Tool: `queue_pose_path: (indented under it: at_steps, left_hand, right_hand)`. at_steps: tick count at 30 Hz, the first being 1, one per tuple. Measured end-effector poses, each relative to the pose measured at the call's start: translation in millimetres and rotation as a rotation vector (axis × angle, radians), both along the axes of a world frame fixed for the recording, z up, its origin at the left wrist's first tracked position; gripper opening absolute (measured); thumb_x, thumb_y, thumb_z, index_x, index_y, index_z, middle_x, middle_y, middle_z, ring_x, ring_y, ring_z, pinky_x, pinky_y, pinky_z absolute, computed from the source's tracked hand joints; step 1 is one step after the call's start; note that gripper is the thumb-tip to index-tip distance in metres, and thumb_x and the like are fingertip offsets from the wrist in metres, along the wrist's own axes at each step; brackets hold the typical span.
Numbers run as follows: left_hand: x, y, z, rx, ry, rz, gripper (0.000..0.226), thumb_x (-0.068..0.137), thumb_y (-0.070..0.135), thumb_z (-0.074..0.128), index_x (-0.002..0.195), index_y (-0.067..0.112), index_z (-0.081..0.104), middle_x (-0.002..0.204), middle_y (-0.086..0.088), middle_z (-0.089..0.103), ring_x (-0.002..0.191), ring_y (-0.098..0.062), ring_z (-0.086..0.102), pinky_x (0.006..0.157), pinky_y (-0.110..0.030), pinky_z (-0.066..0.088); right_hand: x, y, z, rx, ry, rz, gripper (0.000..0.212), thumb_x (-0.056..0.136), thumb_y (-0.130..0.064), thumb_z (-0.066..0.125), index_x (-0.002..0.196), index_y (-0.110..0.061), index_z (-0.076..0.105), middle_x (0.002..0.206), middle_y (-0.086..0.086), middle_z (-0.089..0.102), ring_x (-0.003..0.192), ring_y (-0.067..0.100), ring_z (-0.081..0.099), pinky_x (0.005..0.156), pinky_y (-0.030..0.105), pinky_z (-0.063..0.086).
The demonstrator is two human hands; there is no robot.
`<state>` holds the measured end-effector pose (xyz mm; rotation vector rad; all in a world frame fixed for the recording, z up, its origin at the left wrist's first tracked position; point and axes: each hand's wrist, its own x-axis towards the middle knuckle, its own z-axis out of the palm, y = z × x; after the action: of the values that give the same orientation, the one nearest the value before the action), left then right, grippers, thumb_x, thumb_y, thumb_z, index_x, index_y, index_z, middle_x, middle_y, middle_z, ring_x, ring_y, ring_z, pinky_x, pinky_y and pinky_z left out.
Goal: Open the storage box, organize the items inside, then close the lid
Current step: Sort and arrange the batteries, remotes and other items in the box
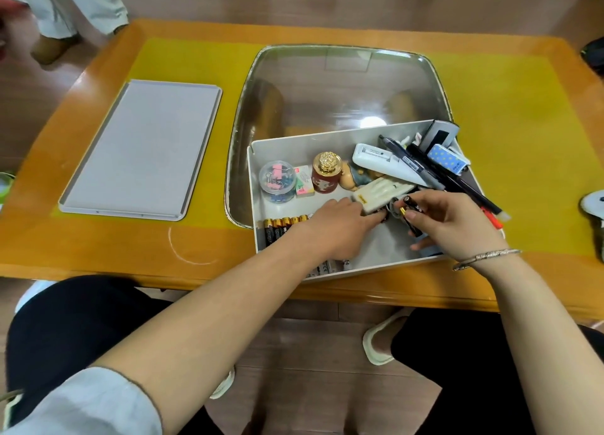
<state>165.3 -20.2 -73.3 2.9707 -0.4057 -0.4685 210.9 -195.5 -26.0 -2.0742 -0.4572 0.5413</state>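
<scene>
Grey plastic is basically the whole job here: your storage box (366, 264) sits open on the near right part of the tabletop (98, 238), and its lid (140, 150) is lying flat, well off to the left on the yellow mat (196, 62). So opening is done and you're in the sorting bit. Your left hand (340, 228) is down inside the box with its fingers curled on the near end of a cream-coloured stapler-looking thing (380, 194), and your right hand (454, 222) is pinching a small black pen-like item with a gold tip (408, 210) just beside it. The left side already looks decent: the clear tub of binder clips (277, 186), the little eraser (304, 184) and the red jar with the gold cap (325, 176) stand in a row along the far wall, and the batteries (281, 227) are lined up by the near left corner. The mess is the right end, where the white marker (379, 160) and the black pens (434, 170) are piled crosswise and poke over the rim. My advice: park the small black thing first so a hand is free, then lay the stapler flat in the bare middle. After that, turn the long pens parallel to the wall, because anything sticking up will likely stop the lid from seating. Go gently near the jar, it looks tippy.
</scene>
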Motion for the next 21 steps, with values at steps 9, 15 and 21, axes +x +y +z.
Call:
queue_pose_path:
  at_steps: [9, 15, 21]
  left_hand:
    - [-16, 8, 3, -0.087, -0.189, -0.037, 0.045, 0.095, 0.014, 0.049, 0.138, 0.024, 0.041, 0.124, -0.008, 0.05, 0.107, -0.025, 0.045, 0.076, -0.032, 0.027]
    - [-10, 5, 8, -0.001, -0.18, -0.072, 0.03, 0.095, 0.015, 0.053, 0.124, 0.021, 0.057, 0.109, -0.004, 0.063, 0.103, -0.025, 0.056, 0.075, -0.034, 0.036]
    - [-16, 13, 21, -0.141, -0.136, -0.034, 0.02, 0.09, 0.025, 0.063, 0.107, 0.015, 0.064, 0.107, -0.005, 0.057, 0.099, -0.023, 0.052, 0.076, -0.033, 0.041]
  right_hand:
    - [2, -3, -3, -0.106, -0.076, 0.016, 0.018, 0.09, -0.007, 0.06, 0.103, -0.015, 0.068, 0.091, 0.021, 0.066, 0.065, 0.034, 0.066, 0.054, 0.041, 0.058]
    - [-1, 1, -3, -0.156, -0.066, 0.037, 0.014, 0.089, -0.006, 0.06, 0.098, -0.013, 0.069, 0.074, 0.001, 0.067, 0.05, 0.019, 0.064, 0.05, 0.032, 0.057]
    - [-5, 9, -4, -0.162, -0.081, 0.047, 0.014, 0.089, -0.009, 0.062, 0.094, -0.019, 0.069, 0.077, 0.003, 0.068, 0.056, 0.025, 0.067, 0.056, 0.037, 0.058]
